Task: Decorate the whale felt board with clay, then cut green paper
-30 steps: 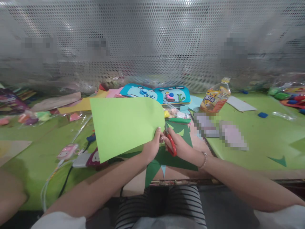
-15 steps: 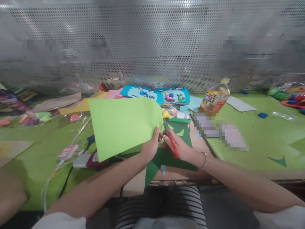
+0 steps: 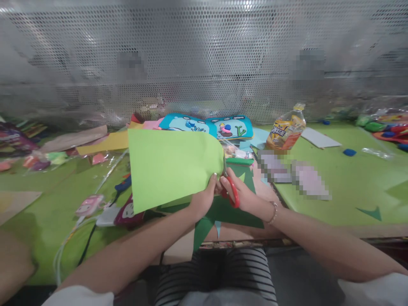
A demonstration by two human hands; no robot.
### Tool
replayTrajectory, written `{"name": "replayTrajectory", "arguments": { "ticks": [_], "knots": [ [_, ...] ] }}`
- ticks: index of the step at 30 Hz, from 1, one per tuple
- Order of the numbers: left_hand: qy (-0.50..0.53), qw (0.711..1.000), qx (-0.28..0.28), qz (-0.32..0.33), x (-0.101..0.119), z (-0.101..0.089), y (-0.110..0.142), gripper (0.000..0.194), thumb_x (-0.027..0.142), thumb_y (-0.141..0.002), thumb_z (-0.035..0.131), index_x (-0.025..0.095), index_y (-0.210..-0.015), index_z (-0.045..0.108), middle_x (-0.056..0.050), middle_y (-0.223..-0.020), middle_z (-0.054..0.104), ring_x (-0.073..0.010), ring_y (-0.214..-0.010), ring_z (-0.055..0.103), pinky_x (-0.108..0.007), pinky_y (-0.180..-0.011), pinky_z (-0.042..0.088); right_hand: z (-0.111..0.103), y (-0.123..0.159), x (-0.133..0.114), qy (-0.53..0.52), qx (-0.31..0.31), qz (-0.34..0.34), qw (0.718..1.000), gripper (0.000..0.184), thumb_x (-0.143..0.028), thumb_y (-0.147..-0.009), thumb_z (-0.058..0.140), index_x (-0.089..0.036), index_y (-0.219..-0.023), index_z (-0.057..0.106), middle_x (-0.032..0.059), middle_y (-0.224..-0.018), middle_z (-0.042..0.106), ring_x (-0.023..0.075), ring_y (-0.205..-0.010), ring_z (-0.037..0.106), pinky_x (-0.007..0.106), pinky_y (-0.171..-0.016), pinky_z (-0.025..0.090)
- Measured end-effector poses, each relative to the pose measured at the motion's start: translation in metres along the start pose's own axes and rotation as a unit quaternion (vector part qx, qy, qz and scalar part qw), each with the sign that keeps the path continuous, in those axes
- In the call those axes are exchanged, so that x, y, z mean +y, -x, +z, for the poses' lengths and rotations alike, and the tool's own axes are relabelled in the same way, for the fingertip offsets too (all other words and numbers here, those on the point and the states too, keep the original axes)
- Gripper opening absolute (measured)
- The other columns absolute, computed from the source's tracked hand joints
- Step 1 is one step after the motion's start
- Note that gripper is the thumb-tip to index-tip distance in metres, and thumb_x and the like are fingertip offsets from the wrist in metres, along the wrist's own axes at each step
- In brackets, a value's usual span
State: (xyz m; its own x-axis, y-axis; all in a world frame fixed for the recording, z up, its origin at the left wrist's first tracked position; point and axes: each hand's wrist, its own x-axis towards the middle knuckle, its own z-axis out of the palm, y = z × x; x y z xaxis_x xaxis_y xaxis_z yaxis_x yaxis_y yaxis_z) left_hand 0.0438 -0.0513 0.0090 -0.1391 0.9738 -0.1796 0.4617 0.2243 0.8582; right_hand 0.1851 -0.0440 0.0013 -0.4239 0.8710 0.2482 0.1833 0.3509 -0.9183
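Note:
A large light-green sheet of paper (image 3: 174, 168) is held up above the table, its right end cut to a rounded curve. My left hand (image 3: 205, 193) pinches its lower right edge, thumb on top and fingers beneath. In my right hand (image 3: 244, 193) are red-handled scissors (image 3: 235, 192), their handles around my fingers. The scissor blades lie against the paper's rounded right edge, partly hidden by it. Under my hands, dark green paper (image 3: 237, 210) with cut edges lies on the table.
Behind the sheet lie blue decorated pieces with cartoon figures (image 3: 229, 127). A plastic bottle with a yellow label (image 3: 285, 131) stands to their right. A pink charger (image 3: 90, 205) with cables is on the left. A perforated metal screen (image 3: 204, 55) rises behind the table (image 3: 344, 212).
The light-green sheet has shifted right toward the scissors. The blades now sit against its rounded edge, where before they stood more upright beside it. My left hand has moved slightly right.

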Motion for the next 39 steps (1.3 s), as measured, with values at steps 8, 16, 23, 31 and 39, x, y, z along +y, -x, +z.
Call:
{"name": "replayTrajectory", "arguments": {
  "ticks": [8, 16, 23, 31, 39],
  "knots": [
    [0.010, 0.998, -0.052, 0.040, 0.002, -0.003, 0.006, 0.052, 0.057, -0.089, 0.031, 0.025, -0.056, 0.056, -0.002, -0.076, 0.071, -0.0206, -0.085, 0.066, -0.029, -0.094, 0.044, 0.000, -0.002, 0.004, -0.015, 0.012, 0.001, 1.000, 0.021, -0.038, -0.095, 0.043, -0.026, -0.084, 0.031, -0.0071, -0.061, 0.046, 0.0119, -0.054, 0.044, 0.027, -0.054, 0.040],
    [0.021, 0.996, -0.047, 0.076, 0.000, -0.001, 0.004, 0.051, 0.055, -0.090, 0.031, 0.024, -0.056, 0.053, -0.002, -0.076, 0.071, -0.0188, -0.080, 0.066, -0.029, -0.093, 0.044, -0.001, -0.002, 0.003, -0.002, 0.016, -0.006, 1.000, 0.022, -0.042, -0.095, 0.042, -0.026, -0.085, 0.030, -0.0075, -0.061, 0.045, 0.0117, -0.053, 0.043, 0.028, -0.054, 0.041],
    [0.022, 0.994, -0.048, 0.093, -0.001, -0.001, 0.004, 0.052, 0.055, -0.090, 0.030, 0.024, -0.053, 0.049, -0.002, -0.070, 0.068, -0.0180, -0.075, 0.065, -0.028, -0.089, 0.046, -0.002, -0.002, 0.002, 0.011, 0.019, -0.003, 1.000, 0.023, -0.043, -0.095, 0.041, -0.025, -0.085, 0.030, -0.0071, -0.062, 0.045, 0.0116, -0.053, 0.043, 0.027, -0.053, 0.040],
    [0.026, 0.990, -0.046, 0.130, -0.001, -0.002, 0.004, 0.051, 0.052, -0.091, 0.030, 0.023, -0.052, 0.046, -0.002, -0.065, 0.063, -0.0168, -0.070, 0.062, -0.030, -0.092, 0.043, -0.003, -0.001, -0.004, 0.013, 0.020, -0.004, 1.000, 0.023, -0.041, -0.094, 0.042, -0.025, -0.084, 0.029, -0.0065, -0.062, 0.046, 0.0118, -0.054, 0.044, 0.027, -0.053, 0.040],
    [0.012, 0.995, -0.049, 0.091, 0.000, -0.002, 0.004, 0.052, 0.054, -0.091, 0.032, 0.024, -0.052, 0.047, -0.002, -0.069, 0.066, -0.0174, -0.074, 0.064, -0.029, -0.093, 0.043, -0.002, -0.002, 0.006, 0.020, 0.026, -0.005, 0.999, 0.023, -0.042, -0.093, 0.043, -0.025, -0.086, 0.030, -0.0076, -0.059, 0.044, 0.0118, -0.051, 0.044, 0.027, -0.053, 0.041]
  ]
}}
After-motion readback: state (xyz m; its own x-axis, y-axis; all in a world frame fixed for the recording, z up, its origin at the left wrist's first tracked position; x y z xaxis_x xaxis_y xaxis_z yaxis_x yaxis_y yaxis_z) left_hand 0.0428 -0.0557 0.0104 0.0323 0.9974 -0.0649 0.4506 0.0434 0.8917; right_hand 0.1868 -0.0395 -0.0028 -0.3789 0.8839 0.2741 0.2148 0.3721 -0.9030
